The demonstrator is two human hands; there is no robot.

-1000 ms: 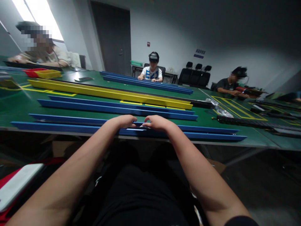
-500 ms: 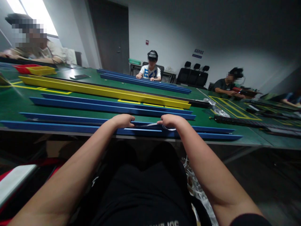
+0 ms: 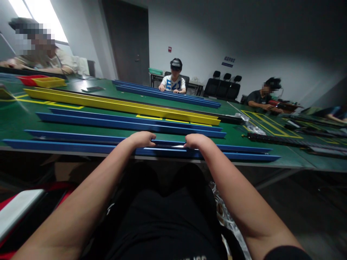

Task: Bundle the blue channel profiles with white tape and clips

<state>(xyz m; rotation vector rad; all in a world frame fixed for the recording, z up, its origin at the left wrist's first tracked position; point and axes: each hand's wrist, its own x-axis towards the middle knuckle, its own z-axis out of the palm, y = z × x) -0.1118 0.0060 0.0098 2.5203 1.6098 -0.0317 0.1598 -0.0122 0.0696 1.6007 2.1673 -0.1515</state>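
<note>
Left hand [image 3: 141, 139] and right hand [image 3: 196, 141] curled over nearest blue rail [image 3: 67, 147] at near edge of green table [image 3: 16, 121], fingers closed, pinching thin pale strip [image 3: 177, 146] stretched between them.

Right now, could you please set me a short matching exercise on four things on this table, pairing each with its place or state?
Things:
1. left hand
2. right hand
3. long yellow channel
4. red tray

Places:
A. far left corner, beside a yellow tray
B. resting on the nearest blue channel, left of the other hand
C. beyond the blue channels, mid-table
D. on the nearest blue channel, at the end of a thin pale strip

Pairs: 1-B, 2-D, 3-C, 4-A
</note>
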